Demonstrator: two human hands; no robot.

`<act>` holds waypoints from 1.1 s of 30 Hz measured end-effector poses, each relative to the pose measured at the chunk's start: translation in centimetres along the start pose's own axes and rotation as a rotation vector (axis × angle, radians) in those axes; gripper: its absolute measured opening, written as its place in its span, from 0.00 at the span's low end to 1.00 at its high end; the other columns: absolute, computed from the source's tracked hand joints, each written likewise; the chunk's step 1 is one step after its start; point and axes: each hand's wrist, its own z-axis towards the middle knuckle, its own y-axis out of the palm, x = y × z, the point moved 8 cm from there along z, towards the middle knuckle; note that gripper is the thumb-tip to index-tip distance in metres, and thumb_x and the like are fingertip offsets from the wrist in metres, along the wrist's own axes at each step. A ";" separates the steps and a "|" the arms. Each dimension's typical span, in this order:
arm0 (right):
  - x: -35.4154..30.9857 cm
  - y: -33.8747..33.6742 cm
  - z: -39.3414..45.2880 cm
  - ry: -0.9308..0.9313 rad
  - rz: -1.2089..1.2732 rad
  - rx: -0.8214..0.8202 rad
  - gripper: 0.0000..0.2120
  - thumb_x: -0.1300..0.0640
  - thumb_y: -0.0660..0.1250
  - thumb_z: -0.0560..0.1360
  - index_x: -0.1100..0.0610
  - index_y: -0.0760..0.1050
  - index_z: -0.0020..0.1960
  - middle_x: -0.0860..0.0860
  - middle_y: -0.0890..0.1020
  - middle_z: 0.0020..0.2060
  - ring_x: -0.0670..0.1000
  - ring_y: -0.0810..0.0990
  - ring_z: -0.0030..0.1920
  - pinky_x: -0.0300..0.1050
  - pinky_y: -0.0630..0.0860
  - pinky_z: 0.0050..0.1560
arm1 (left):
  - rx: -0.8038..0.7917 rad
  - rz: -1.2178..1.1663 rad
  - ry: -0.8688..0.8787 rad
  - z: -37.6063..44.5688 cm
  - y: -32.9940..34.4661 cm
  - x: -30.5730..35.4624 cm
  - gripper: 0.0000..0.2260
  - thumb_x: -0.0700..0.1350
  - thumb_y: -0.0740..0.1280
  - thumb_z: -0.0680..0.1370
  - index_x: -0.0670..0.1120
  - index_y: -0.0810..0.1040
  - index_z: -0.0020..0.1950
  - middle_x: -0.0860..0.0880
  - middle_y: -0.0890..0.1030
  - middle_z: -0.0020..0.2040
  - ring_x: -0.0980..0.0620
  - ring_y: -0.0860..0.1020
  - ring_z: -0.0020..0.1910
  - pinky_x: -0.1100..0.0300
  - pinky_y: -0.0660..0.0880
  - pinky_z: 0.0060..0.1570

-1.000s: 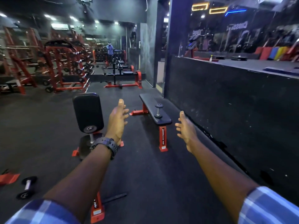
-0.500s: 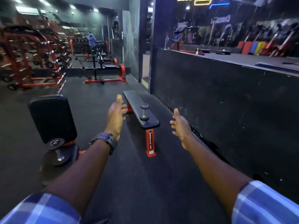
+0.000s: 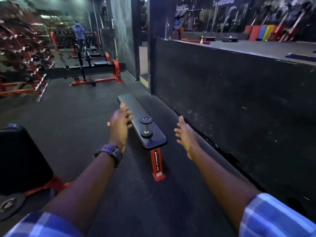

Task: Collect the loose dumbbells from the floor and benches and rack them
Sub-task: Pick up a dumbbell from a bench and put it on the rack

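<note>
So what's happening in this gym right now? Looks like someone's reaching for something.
A person is tidying up loose weights. Both arms are stretched forward, the left hand and right hand open and empty, toward a small dumbbell standing on end near the close end of a flat bench. Neither hand touches it yet. The dumbbell rack stands far off to the left, so nothing is being carried at this moment.

Both arms stretched forward, hands empty

The left hand point(image 3: 120, 127) reaches far ahead, palm turned right, fingers loosely spread, a dark watch point(image 3: 109, 152) on its wrist. The right hand point(image 3: 185, 136) sits to its right, palm turned left, fingers spread. Blue checked sleeves cover both upper arms, near the bottom edge.
</note>
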 end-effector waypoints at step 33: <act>36.4 29.9 63.6 0.259 -0.186 -0.133 0.21 0.68 0.77 0.67 0.65 0.77 0.58 0.60 0.82 0.55 0.54 0.80 0.55 0.55 0.77 0.60 | 0.051 -0.100 -0.586 55.0 11.8 -52.7 0.26 0.61 0.51 0.84 0.45 0.81 0.53 0.49 0.85 0.51 0.54 0.82 0.49 0.61 0.78 0.53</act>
